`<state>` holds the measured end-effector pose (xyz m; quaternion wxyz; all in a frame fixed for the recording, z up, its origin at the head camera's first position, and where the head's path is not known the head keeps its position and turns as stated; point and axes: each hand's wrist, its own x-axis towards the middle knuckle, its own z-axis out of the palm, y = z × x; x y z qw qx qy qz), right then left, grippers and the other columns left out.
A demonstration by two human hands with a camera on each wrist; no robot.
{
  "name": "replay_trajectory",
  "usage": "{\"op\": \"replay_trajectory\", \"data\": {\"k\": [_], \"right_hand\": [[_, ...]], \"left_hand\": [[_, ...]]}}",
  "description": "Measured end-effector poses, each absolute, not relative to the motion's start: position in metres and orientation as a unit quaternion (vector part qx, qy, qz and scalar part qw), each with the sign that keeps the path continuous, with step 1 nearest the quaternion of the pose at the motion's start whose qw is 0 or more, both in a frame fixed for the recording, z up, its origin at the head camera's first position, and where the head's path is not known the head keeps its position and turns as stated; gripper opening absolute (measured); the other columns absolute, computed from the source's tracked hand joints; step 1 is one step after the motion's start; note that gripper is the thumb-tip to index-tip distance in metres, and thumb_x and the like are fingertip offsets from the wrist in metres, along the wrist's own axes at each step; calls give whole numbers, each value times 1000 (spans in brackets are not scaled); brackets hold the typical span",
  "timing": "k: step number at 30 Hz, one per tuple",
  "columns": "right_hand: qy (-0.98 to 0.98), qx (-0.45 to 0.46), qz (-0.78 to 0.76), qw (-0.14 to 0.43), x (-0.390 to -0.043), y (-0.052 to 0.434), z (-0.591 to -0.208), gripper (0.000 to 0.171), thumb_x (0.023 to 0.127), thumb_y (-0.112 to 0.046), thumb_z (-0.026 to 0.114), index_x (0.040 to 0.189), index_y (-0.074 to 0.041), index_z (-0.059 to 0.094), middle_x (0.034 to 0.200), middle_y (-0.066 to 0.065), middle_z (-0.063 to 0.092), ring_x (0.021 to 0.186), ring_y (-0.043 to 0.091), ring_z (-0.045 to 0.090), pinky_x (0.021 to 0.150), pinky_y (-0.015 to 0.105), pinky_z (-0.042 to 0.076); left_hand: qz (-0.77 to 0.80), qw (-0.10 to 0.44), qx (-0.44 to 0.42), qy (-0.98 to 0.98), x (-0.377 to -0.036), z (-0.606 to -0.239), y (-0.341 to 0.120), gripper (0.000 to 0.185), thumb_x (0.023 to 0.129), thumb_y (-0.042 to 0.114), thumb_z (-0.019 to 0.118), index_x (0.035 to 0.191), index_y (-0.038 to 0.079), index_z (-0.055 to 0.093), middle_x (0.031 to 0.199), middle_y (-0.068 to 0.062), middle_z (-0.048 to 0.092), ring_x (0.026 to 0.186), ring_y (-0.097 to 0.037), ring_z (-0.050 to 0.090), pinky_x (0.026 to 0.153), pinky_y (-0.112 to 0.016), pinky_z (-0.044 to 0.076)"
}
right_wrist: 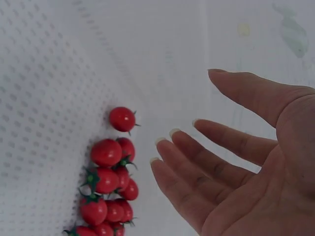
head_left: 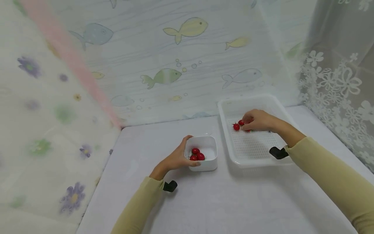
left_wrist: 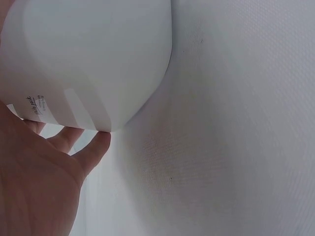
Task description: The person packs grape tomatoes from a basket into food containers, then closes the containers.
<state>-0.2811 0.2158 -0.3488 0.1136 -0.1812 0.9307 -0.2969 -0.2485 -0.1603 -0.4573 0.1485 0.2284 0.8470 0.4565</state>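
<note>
Head view: cherry tomatoes (head_left: 236,127) lie just left of your wide, empty right hand (head_left: 259,120); your left hand (head_left: 176,158) grips the tub (head_left: 205,166).

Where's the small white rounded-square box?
Head view, slightly below and right of frame centre: the box is in the left grip, just left of the larger perforated white rectangular plastic basket.

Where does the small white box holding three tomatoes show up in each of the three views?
Head: the small white box is near the centre, left of the perforated basket.
Left wrist: upper left, its outer wall showing, tomatoes not visible.
Right wrist: not in it.
Shared landmark: the left hand, gripping the box in the head and left wrist views.
</note>
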Motion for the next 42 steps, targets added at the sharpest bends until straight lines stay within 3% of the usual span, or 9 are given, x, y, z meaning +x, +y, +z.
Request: {"op": "replay_trajectory", "data": {"k": [5,18,27,31,38,42], "right_hand": [[933,-169,-290,130,-296,224,-360,48,94,-27,72,126,9,62,123,25,64,115,40,57,98,60,47],[931,-101,-310,162,-323,233,-387,59,95,-20,71,138,14,50,137,34,53,128,48,48,107,62,41],[929,-86,-323,160,-331,232,-398,54,95,-19,70,134,14,54,136,33,53,120,42,52,98,53,48],[927,-77,-331,158,-334,230,-406,52,94,-17,71,132,15,56,131,32,56,107,36,58,90,44,53],[938,-54,-317,132,-342,226,-417,40,89,-16,75,115,13,65,108,23,65,86,27,61,70,32,52],[949,-48,-292,112,-345,222,-420,38,87,-18,76,109,12,68,102,21,66,86,27,59,67,31,50]], "left_hand": [[450,153,220,852,-250,-458,-159,111,74,42,89,157,26,17,148,2,41,138,-19,40,115,-53,36],[450,153,214,854,-247,-457,-159,111,75,38,88,159,21,16,152,-1,39,141,-23,37,116,-56,35],[439,149,217,859,-247,-456,-160,110,75,41,88,157,27,17,151,1,39,141,-21,38,116,-55,35],[439,149,215,859,-248,-457,-160,110,75,40,88,158,26,17,152,0,39,142,-21,38,116,-56,34],[443,152,213,857,-247,-456,-161,110,75,39,89,158,26,17,152,0,39,142,-22,37,116,-57,34],[434,148,214,863,-247,-456,-161,113,74,42,89,159,24,16,153,1,37,143,-21,36,116,-56,34]]}}
